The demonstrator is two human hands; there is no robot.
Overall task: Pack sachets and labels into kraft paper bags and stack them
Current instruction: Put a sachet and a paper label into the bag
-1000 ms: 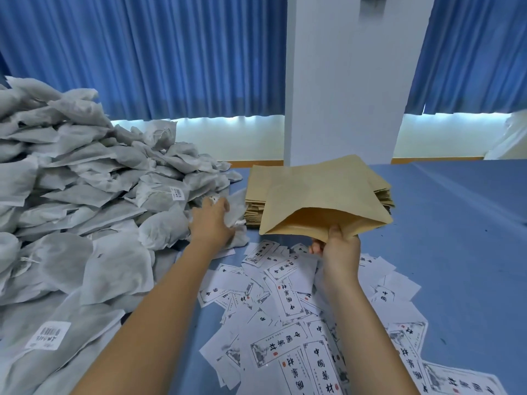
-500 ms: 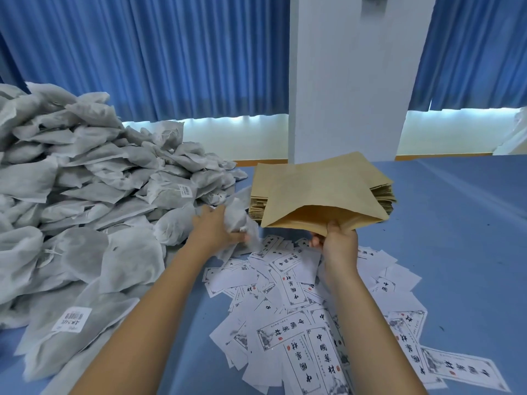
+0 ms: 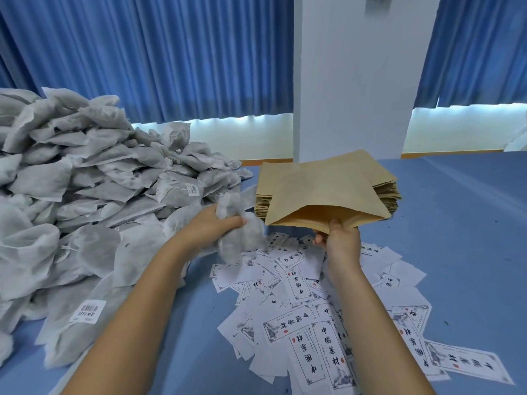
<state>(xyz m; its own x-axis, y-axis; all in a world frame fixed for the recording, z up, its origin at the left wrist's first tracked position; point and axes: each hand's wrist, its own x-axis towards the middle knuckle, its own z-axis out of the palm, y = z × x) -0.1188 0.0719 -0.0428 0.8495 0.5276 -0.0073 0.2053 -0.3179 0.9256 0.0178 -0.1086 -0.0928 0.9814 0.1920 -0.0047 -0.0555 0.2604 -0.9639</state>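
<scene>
Grey sachet (image 3: 242,243) now nearer bag (image 3: 328,192) (left hand (image 3: 212,226))

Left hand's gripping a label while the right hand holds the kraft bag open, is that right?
No. The head view shows the left hand gripping a grey sachet, not a label; the right hand does hold the kraft bag open.

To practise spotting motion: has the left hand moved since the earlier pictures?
Yes. The left hand has drawn back towards the person from the heap of grey-white sachets, lifting one white fabric sachet clear.
</scene>
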